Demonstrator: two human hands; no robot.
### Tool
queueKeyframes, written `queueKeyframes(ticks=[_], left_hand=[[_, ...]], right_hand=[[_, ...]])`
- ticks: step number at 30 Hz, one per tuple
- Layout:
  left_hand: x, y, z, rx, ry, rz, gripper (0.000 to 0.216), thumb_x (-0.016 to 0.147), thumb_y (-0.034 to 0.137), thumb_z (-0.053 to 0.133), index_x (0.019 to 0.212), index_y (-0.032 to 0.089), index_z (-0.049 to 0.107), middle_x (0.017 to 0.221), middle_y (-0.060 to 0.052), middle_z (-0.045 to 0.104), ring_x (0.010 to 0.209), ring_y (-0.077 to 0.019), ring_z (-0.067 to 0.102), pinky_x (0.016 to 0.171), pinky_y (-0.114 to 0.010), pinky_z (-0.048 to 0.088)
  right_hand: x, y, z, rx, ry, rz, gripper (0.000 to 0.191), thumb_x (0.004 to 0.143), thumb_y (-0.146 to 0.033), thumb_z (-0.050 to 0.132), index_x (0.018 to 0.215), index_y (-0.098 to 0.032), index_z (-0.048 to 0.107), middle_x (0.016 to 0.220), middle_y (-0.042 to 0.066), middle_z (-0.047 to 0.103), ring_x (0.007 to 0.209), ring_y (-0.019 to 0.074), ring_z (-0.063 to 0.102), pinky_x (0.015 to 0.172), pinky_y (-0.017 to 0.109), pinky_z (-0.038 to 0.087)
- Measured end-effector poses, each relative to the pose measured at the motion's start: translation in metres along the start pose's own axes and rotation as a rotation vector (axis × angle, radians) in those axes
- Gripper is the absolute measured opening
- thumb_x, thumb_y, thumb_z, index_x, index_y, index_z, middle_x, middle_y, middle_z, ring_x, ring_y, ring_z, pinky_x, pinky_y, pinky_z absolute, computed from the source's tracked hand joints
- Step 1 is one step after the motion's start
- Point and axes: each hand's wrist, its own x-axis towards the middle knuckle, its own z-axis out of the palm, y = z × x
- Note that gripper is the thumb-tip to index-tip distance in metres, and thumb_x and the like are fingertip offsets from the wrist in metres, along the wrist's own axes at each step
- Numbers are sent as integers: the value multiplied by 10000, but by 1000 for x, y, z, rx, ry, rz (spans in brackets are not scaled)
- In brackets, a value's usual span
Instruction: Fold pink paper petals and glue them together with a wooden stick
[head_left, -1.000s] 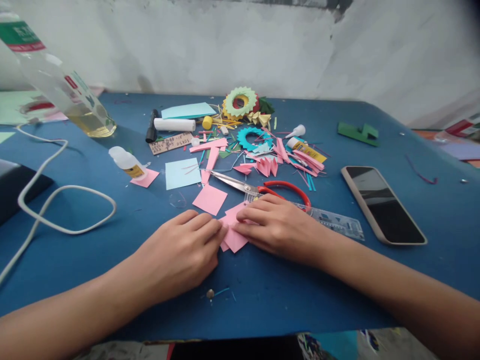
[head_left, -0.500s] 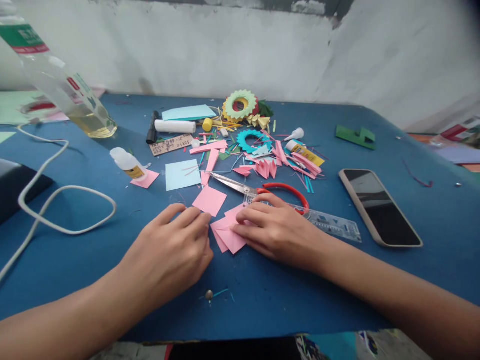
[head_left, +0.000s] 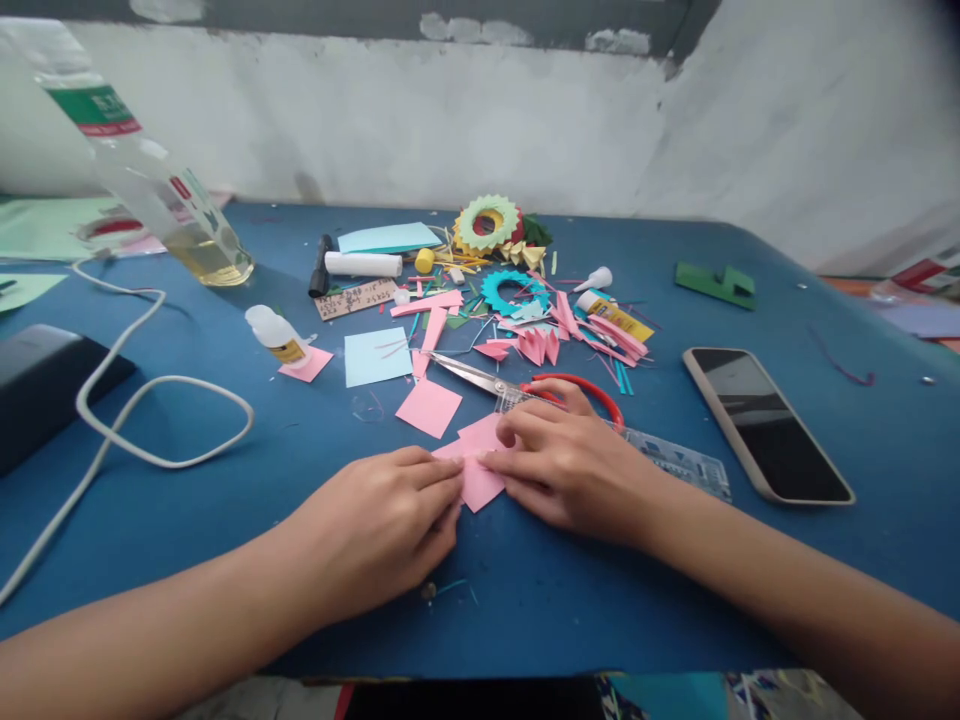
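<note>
My left hand (head_left: 394, 510) has its fingers pressed together on the left edge of a folded pink paper (head_left: 480, 487) on the table. My right hand (head_left: 574, 455) holds the same paper down from the right with curled fingertips, close to the left fingers. More pink paper lies partly under the fingers, so its layers are hard to tell apart. A loose pink paper square (head_left: 429, 408) lies just beyond my left fingers. Scissors (head_left: 480, 377) with red handles rest behind my right hand, over a clear ruler (head_left: 679, 460) that this hand partly hides.
A glue bottle (head_left: 277, 337) stands on pink paper at the left, near a white cable (head_left: 187, 380) and a tall bottle (head_left: 210, 250). A phone (head_left: 769, 425) lies at the right. Paper scraps and a blue paper ring (head_left: 495, 290) are spread behind the scissors.
My left hand has moved right, and its fingertips now press on the folded pink paper. My right hand stays on the paper. The whole view has shifted slightly.
</note>
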Motion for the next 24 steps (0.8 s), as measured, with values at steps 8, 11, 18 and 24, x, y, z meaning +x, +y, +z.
queueKeyframes(ticks=[8, 11, 18, 24], left_hand=[[0, -7, 1, -124, -73, -92, 187, 826, 187, 533, 944, 150, 674, 984, -45, 709, 844, -191, 644, 758, -309, 546], [2, -10, 6, -75, -3, -47, 185, 864, 179, 486, 878, 142, 667, 920, -67, 697, 802, -178, 635, 721, -296, 537], [7, 2, 12, 150, 81, 12, 276, 894, 164, 443, 680, 144, 616, 633, -19, 618, 555, -151, 570, 494, -263, 466], [5, -6, 8, 91, 12, 131, 219, 887, 218, 461, 847, 141, 662, 837, -69, 682, 804, -173, 615, 703, -285, 522]], right_hand=[[-1, 7, -7, 7, 39, 28, 244, 873, -222, 469, 785, -211, 696, 778, 36, 610, 765, 167, 538, 894, 405, 271], [0, 5, -10, 77, 20, -28, 196, 863, -301, 512, 882, -193, 674, 927, 58, 644, 862, 185, 558, 876, 384, 310], [4, 4, 1, 143, 49, -191, 199, 907, -178, 457, 851, -143, 646, 887, 38, 694, 828, 164, 591, 773, 313, 414], [1, 18, -7, 206, -70, -218, 202, 911, -164, 454, 924, -159, 656, 978, 33, 693, 890, 149, 611, 817, 302, 450]])
